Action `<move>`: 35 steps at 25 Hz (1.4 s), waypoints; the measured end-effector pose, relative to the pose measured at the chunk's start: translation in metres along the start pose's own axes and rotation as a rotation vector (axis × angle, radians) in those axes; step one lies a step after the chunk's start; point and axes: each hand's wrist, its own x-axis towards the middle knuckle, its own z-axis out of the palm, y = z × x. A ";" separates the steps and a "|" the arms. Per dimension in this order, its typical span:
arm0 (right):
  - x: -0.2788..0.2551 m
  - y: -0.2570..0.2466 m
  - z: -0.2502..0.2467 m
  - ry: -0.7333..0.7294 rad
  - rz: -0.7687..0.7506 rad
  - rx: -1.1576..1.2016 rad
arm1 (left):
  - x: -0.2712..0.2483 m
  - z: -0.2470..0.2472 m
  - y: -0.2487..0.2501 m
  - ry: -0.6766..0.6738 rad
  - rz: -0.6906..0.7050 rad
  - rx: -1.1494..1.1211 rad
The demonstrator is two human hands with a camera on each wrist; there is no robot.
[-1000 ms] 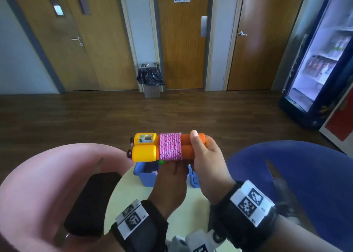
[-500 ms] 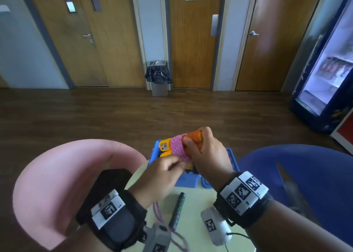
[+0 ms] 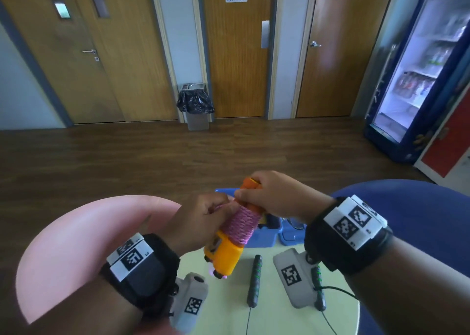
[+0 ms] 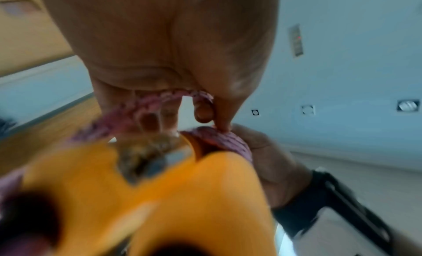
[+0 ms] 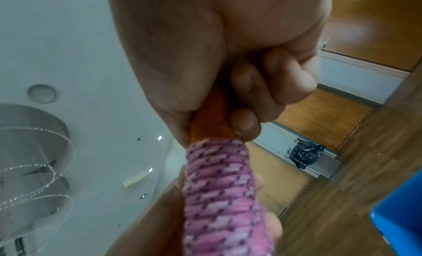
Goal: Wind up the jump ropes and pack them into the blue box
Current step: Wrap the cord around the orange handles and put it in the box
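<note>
Right hand (image 3: 276,195) has its fingers curled round the orange handle ends (image 3: 250,185) of the jump rope (image 3: 240,224), held tilted in the air above the table (image 3: 229,306), yellow ends (image 3: 223,257) lowest. Pink cord is wound tight round the middle of the paired handles. Left hand (image 3: 203,220) pinches a loose loop of the cord (image 4: 160,99) just beside the winding. Blue box (image 3: 262,235) stands on the table behind the rope. A second rope's black handle (image 3: 254,281) lies on the table below the hands.
</note>
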 end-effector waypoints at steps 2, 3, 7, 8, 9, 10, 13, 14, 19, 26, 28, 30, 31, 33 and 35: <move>0.004 -0.002 0.012 0.070 0.040 0.188 | -0.004 -0.001 -0.004 0.084 -0.051 -0.006; 0.005 -0.002 0.022 0.120 0.056 0.343 | -0.004 -0.002 -0.006 0.150 -0.065 0.007; 0.007 0.000 0.067 0.113 0.119 0.711 | -0.005 -0.013 -0.017 0.405 -0.127 -0.049; 0.009 -0.001 0.081 0.067 0.109 0.692 | -0.005 -0.014 -0.019 0.444 -0.142 -0.063; 0.011 -0.003 0.092 0.062 0.099 0.664 | -0.005 -0.015 -0.019 0.455 -0.165 -0.082; 0.013 -0.007 0.100 0.092 0.093 0.657 | -0.006 -0.015 -0.020 0.457 -0.187 -0.116; 0.013 -0.015 0.104 0.145 0.068 0.860 | -0.008 -0.021 -0.017 0.490 -0.243 -0.333; 0.012 -0.016 0.101 0.111 0.054 0.957 | -0.009 -0.023 -0.017 0.504 -0.259 -0.443; 0.009 -0.019 0.090 -0.122 0.017 1.183 | -0.021 -0.041 -0.021 0.397 -0.220 -0.726; -0.001 -0.029 0.096 -0.321 0.009 1.372 | -0.031 -0.049 -0.023 0.269 -0.131 -0.963; -0.003 -0.032 0.098 -0.411 -0.012 1.460 | -0.030 -0.050 -0.027 0.186 -0.095 -1.030; -0.004 -0.036 0.098 -0.488 -0.070 1.526 | -0.031 -0.050 -0.025 0.113 -0.053 -1.073; -0.005 -0.037 0.099 -0.518 -0.097 1.543 | -0.032 -0.049 -0.023 0.079 -0.029 -1.080; -0.006 -0.038 0.102 -0.548 -0.129 1.554 | -0.036 -0.047 -0.017 0.054 0.021 -1.059; -0.009 -0.038 0.104 -0.535 -0.164 1.556 | -0.040 -0.044 -0.011 0.055 0.065 -1.034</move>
